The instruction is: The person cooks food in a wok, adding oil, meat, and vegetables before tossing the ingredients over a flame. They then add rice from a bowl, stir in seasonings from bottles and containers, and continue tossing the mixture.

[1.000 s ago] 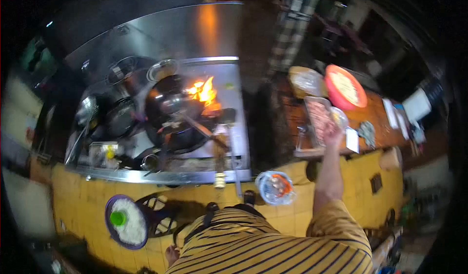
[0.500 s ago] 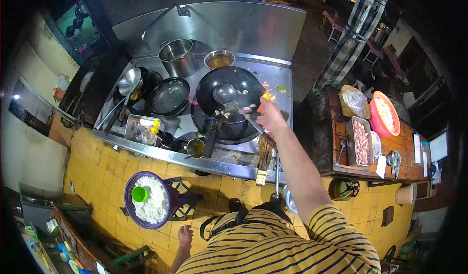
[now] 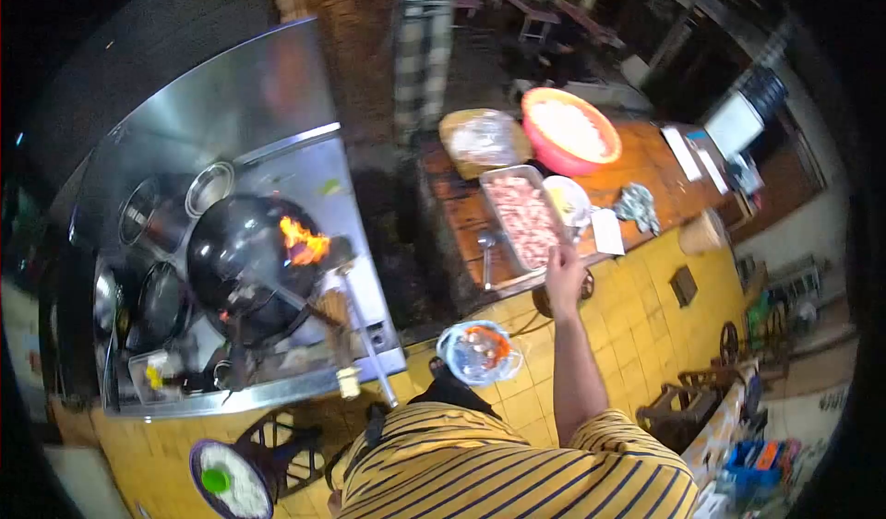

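Note:
My right hand (image 3: 565, 277) is at the near right corner of a metal tray (image 3: 543, 185) of cut raw pinkish meat (image 3: 521, 219), fingers stretched toward it with nothing visible in them. Only a sliver of my left hand (image 3: 335, 501) shows beside the striped shirt at the bottom edge; its fingers are hidden. On the stove, a black wok (image 3: 217, 256) has flames (image 3: 303, 242) at its right side. A ladle (image 3: 286, 290) lies in the wok, blurred, with its handle toward the front right.
Beside the tray on the wooden table (image 3: 646, 187) are a red basin (image 3: 581, 161), a white bowl (image 3: 567, 196) and a spoon (image 3: 486, 259). A bucket (image 3: 452, 353) stands on the floor. At lower left is a purple-rimmed tub of rice (image 3: 245, 487).
My right hand has let go of the ladle and moved right to the meat tray. The view has swung right, and larger flames show at the wok.

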Demonstrator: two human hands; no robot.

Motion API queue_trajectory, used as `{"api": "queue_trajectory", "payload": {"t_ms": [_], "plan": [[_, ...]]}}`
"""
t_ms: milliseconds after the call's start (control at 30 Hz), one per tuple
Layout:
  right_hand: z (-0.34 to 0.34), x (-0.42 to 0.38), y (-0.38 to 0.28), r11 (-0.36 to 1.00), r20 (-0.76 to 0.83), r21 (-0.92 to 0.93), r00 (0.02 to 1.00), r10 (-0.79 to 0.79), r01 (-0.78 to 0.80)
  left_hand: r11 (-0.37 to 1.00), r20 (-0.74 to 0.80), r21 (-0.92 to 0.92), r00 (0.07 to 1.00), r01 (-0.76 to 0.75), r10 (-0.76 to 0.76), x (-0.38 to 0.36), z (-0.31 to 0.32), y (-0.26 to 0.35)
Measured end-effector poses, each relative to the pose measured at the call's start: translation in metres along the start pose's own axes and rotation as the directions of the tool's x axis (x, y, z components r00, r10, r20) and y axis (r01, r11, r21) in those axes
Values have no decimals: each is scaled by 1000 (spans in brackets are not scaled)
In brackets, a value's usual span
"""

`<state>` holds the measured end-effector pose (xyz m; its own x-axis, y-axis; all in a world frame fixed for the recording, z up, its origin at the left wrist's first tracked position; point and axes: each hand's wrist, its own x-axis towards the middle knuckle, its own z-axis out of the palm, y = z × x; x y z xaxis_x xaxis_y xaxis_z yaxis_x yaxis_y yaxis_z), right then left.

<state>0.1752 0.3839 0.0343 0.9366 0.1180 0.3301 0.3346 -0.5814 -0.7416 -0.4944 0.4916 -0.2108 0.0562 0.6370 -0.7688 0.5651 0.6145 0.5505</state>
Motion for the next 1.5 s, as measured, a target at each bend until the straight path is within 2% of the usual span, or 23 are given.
{"api": "queue_trajectory", "payload": {"t_ms": [33, 100, 167, 233, 267, 300, 367, 500, 567, 633, 700, 767, 833, 900, 933, 967, 1000, 1067, 1100, 1200, 1333, 1433, 1500], "plan": [[-20, 26, 22, 987, -79, 44, 984, 157, -154, 1000, 26, 23, 1000, -14, 13, 7, 19, 26], [-35, 75, 78, 972, -130, 24, 963, 235, -234, 998, 45, 51, 999, -32, 30, 3, 44, 74], [-28, 116, 126, 904, -32, -327, 959, 280, -275, 997, 48, 75, 998, -35, 32, -9, 63, 112], [-3, 142, 163, 884, 93, -378, 939, 332, -276, 995, 51, 90, 998, -38, 34, -21, 82, 143], [11, 158, 193, 939, 303, -239, 900, 314, -247, 995, 50, 93, 998, -41, 36, -24, 91, 156], [23, 165, 202, 939, 356, -128, 869, 343, -318, 995, 53, 93, 998, -44, 39, -24, 101, 166], [24, 172, 204, 911, 300, -279, 874, 382, -302, 995, 56, 91, 997, -48, 43, -27, 119, 187], [-18, 175, 159, 880, 213, -417, 917, 337, -226, 996, 57, 78, 998, -35, 31, -33, 139, 209], [-23, 173, 158, 895, 217, -440, 959, 183, -71, 997, 62, 71, 998, -25, 21, -35, 145, 211], [-10, 172, 179, 905, 180, -422, 972, 150, -61, 998, 71, 58, 997, -19, 15, -35, 152, 214], [-6, 170, 183, 943, 196, -332, 980, 35, 33, 999, 76, 39, 997, -14, 11, -36, 157, 218], [-9, 169, 183, 943, 222, -332, 973, 58, 20, 1000, 74, 17, 997, -6, 5, -38, 158, 221], [-17, 168, 180, 973, 248, -181, 951, 183, -140, 1000, 78, -8, 997, 2, -2, -39, 161, 223], [-12, 168, 188, 984, 240, -70, 955, 173, -161, 999, 90, -31, 996, 14, -11, -40, 167, 223], [-10, 167, 192, 888, 320, 104, 860, 397, -448, 999, 96, -42, 995, 20, -16, -41, 168, 222], [-12, 165, 188, 679, 434, 242, 703, 564, -693, 998, 102, -51, 995, 26, -21, -42, 169, 222], [-12, 164, 187, 680, 435, 241, 703, 563, -693, 998, 107, -60, 994, 32, -26, -42, 169, 222], [-12, 161, 182, 520, 515, 352, 625, 587, -778, 996, 116, -79, 993, 42, -33, -42, 168, 221], [-14, 159, 178, 521, 516, 351, 625, 585, -778, 995, 120, -88, 992, 48, -37, -41, 167, 220], [-22, 154, 168, 333, 519, 492, 578, 630, -804, 991, 135, -120, 990, 67, -50, -38, 162, 215], [-27, 149, 171, 265, 523, 535, 560, 643, -803, 982, 167, -164, 984, 95, -68, -30, 154, 205], [-38, 143, 147, 393, 462, 525, 641, 613, -755, 968, 180, -223, 981, 115, -76, -26, 142, 195], [-37, 133, 144, 538, 436, 522, 749, 499, -662, 947, 163, -293, 983, 132, -86, -25, 122, 174]]}}
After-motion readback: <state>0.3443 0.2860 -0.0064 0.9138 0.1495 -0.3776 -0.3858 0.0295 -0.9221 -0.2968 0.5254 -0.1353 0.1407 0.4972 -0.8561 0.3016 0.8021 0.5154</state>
